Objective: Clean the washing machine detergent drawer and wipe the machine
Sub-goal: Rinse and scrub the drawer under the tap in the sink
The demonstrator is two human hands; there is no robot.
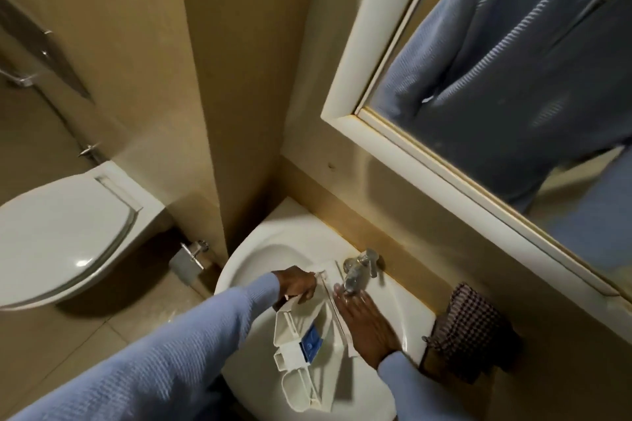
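White detergent drawer — blue insert — in sink, left grip holding it, right grip wide, flat

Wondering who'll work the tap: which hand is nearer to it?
Right. The right hand lies open beside the drawer, its fingertips just below the tap. The left hand grips the drawer's far end, further to the tap's left.

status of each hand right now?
Left hand: grips the far end of the detergent drawer.
Right hand: open, fingers straight, beneath the tap.
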